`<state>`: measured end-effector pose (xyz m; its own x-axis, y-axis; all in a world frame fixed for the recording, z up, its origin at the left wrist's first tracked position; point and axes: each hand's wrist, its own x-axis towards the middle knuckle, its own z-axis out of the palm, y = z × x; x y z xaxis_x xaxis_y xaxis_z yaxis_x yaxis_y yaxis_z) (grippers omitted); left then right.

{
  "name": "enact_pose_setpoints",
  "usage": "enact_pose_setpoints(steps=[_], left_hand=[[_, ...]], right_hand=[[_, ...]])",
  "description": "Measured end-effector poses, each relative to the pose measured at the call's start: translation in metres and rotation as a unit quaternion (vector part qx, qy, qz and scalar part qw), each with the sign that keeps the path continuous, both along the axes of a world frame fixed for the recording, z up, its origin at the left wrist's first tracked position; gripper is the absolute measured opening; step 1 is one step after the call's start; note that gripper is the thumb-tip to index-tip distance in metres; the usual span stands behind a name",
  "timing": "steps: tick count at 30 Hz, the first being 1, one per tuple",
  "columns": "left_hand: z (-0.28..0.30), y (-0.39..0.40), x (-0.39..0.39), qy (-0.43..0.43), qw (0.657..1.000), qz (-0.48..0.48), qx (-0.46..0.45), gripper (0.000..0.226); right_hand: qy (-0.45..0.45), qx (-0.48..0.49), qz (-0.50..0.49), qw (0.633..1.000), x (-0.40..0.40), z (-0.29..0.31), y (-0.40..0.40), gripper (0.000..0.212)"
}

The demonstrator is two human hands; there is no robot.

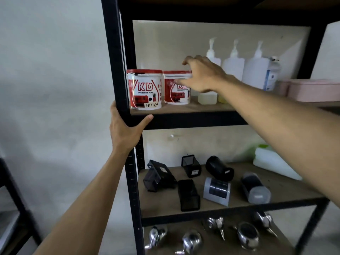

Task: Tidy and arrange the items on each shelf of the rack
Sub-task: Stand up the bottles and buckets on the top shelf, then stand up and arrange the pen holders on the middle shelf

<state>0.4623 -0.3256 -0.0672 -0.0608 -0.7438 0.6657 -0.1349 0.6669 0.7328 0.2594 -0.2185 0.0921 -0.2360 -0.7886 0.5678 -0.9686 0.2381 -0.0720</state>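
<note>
The left hand (127,126) wraps the rack's black metal post (115,57), bracing. Farther in, the right hand (200,76) reaches over the upper shelf (184,108), fingers spread loosely at the rim of the second paint tub (175,89), touching or nearly so; I cannot tell whether it grips. Both glossy red-lidded tubs stand upright, the first paint tub (145,89) just to its left. Translucent pump bottles (233,65) line the back.

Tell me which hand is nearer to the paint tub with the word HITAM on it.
Left. The left hand grips the rack post just below and beside the HITAM paint tub. The right hand is farther away, at the second paint tub on its other side.
</note>
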Motion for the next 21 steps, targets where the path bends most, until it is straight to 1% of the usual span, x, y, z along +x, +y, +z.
enact_pose_setpoints(steps=[5,10,15,21], left_hand=[[-0.001,0.004,0.001,-0.001,1.000,-0.009,0.018,0.098],[-0.021,0.027,0.009,-0.038,0.999,0.017,0.028,0.102],[-0.053,0.073,0.016,-0.074,0.995,0.051,0.035,0.106],[-0.112,0.158,0.005,-0.095,0.991,0.087,0.030,0.101]], right_hand=[[0.012,-0.027,0.017,0.999,0.005,-0.047,0.033,0.086],[0.014,-0.039,0.031,0.999,0.008,-0.092,0.061,0.089],[-0.043,-0.054,0.048,0.996,0.011,-0.134,0.097,0.090],[-0.160,-0.055,0.074,0.983,0.008,-0.205,0.156,0.087]])
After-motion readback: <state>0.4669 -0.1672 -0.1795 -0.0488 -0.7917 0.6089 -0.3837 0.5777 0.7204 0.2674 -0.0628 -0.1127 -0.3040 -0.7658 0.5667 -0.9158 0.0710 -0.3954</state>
